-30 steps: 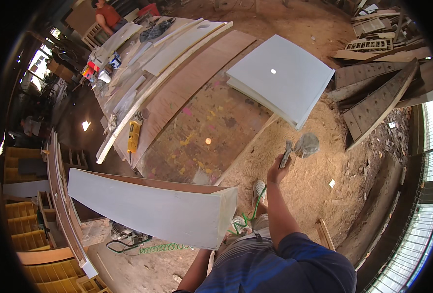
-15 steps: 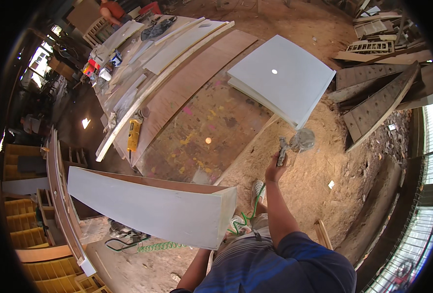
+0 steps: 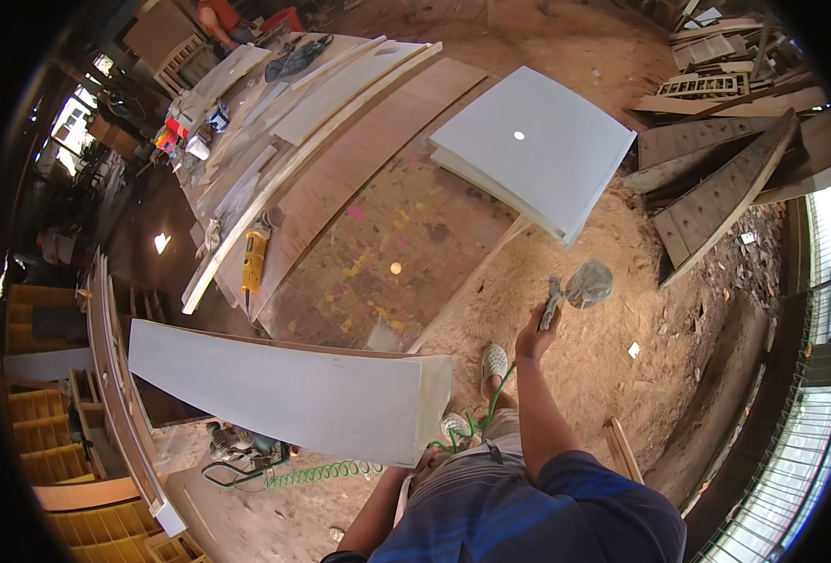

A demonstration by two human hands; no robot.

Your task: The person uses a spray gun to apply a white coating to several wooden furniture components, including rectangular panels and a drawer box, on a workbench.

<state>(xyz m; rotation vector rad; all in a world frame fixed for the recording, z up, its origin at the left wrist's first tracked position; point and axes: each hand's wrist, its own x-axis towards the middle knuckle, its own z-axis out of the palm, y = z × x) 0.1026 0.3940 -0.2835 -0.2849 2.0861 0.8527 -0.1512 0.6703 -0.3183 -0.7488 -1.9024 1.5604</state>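
My right hand [image 3: 534, 334] grips a grey spray gun [image 3: 551, 300] with a round, grey cup [image 3: 588, 284] and a green coiled hose [image 3: 472, 422] trailing below. My left hand [image 3: 423, 458], partly hidden, holds a long, tapered white box [image 3: 275, 385] from beneath its near end. The box's brown inside shows as a thin strip along the top. Ahead, a stack of square white panels [image 3: 528, 159] lies at the right corner of a paint-spotted table [image 3: 397, 235], beside boards [image 3: 359, 131] and a yellow power tool [image 3: 254, 261].
A person in an orange top [image 3: 220, 21] is at the table's far left. Weathered planks [image 3: 720, 197] pile on the right. Yellow wooden pieces [image 3: 45, 432] and long rails [image 3: 125, 385] stand at left. A machine with hoses [image 3: 233, 441] sits on the floor under the white box.
The white box has tilted, so less of its brown inside shows and more of my left hand appears. My right hand and spray gun have moved slightly down and right since half a second ago.
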